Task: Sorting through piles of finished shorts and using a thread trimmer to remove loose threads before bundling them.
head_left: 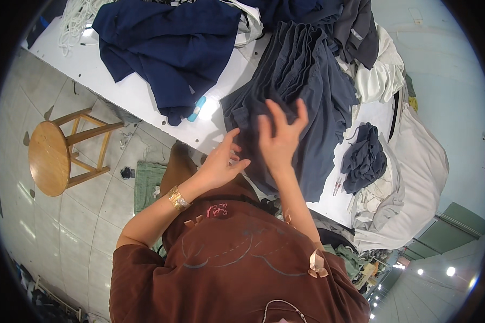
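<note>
A stack of dark grey-blue garment pieces [318, 107] lies on the white table, its layered folded edges facing up. My right hand [282, 134] is over the stack with fingers spread and slightly curled, gripping nothing. Whether its fingertips touch the cloth I cannot tell. At the near left side of the stack, my left hand [224, 161] has its fingers apart and holds nothing. To the left lies a heap of navy cloth [167, 48], with a small light-blue and white object [197, 109] beside its lower end.
A crumpled dark cloth [365, 159] and small snips [337, 185] lie right of the stack. Pale fabric [415, 172] hangs over the table's right side. White cords [73, 27] lie far left. On the tiled floor at left stands a wooden stool [49, 159], near green cloth [148, 185].
</note>
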Available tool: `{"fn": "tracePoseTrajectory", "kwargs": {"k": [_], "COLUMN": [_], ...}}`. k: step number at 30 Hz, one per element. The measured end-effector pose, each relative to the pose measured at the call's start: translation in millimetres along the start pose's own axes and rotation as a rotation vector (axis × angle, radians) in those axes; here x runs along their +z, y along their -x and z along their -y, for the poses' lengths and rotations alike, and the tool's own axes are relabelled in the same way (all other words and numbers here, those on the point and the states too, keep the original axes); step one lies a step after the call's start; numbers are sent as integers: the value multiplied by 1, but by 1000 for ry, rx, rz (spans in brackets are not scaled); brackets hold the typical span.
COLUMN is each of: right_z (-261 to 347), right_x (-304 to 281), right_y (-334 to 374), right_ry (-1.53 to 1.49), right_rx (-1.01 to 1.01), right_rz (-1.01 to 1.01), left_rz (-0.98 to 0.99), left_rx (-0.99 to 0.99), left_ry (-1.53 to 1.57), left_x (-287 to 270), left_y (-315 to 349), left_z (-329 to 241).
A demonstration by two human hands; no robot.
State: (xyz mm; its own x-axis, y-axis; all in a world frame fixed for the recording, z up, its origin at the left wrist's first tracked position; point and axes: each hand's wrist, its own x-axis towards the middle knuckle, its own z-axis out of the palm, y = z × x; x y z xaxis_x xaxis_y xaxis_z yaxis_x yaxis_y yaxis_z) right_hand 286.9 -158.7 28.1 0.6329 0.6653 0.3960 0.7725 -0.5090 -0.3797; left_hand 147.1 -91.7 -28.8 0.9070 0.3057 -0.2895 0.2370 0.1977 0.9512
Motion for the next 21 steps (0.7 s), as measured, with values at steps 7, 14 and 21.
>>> {"fn": "tracePoseTrajectory", "kwargs": {"k": [7, 14, 21], "right_z": [-9, -21, -5], "right_x": [10, -1, 25], "right_y": [-7, -6, 11], "right_ry": [-116, -85, 31], "right_rx": [19, -11, 16], "right_rz": [-42, -74, 91], "left_rz": [62, -163, -156], "left_rx": [11, -86, -139], "left_ry": [3, 236, 337], "left_x": [-7, -1, -2], "left_y": [0, -10, -12], "left_z": [1, 15, 21]}}
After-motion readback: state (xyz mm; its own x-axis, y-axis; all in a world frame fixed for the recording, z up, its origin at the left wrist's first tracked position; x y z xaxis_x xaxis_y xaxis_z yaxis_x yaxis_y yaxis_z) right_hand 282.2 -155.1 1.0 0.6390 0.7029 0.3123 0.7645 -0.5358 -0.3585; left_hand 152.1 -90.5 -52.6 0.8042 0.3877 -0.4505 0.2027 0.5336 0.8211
